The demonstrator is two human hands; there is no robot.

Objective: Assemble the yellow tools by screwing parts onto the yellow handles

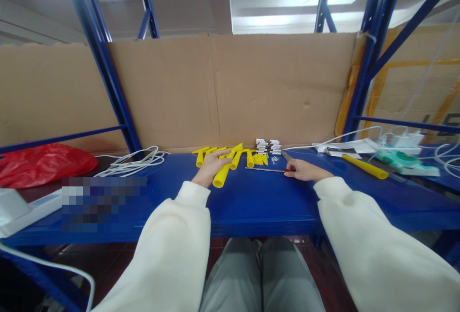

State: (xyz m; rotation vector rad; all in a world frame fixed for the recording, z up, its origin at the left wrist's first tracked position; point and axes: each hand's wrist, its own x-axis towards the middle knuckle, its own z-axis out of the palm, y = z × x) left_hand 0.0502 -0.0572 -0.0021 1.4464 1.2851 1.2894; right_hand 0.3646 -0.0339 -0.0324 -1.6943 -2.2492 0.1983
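My left hand (pixel 211 168) is closed around a yellow tubular handle (pixel 222 176) whose open round end points toward me. More yellow T-shaped handles (pixel 236 160) lie beside and behind it on the blue tabletop (pixel 258 202). My right hand (pixel 301 170) grips a screwdriver (pixel 268 170) by its red handle, with the long thin shaft pointing left, low over the table. Just beyond the shaft are a pile of small flat yellow pieces (pixel 260 159) and a cluster of tiny silvery parts (pixel 274 159), perhaps screws. A grey pointed piece (pixel 286 156) lies behind my right hand.
Small white-and-dark pieces (pixel 268 146) are stacked against the cardboard panel (pixel 251 91). On the right lie a yellow-handled tool (pixel 364 166) and a green-and-white packet (pixel 398 160). Coiled white cable (pixel 151 159) and a red plastic bag (pixel 46 164) sit left. Blue posts (pixel 115 91) flank the table.
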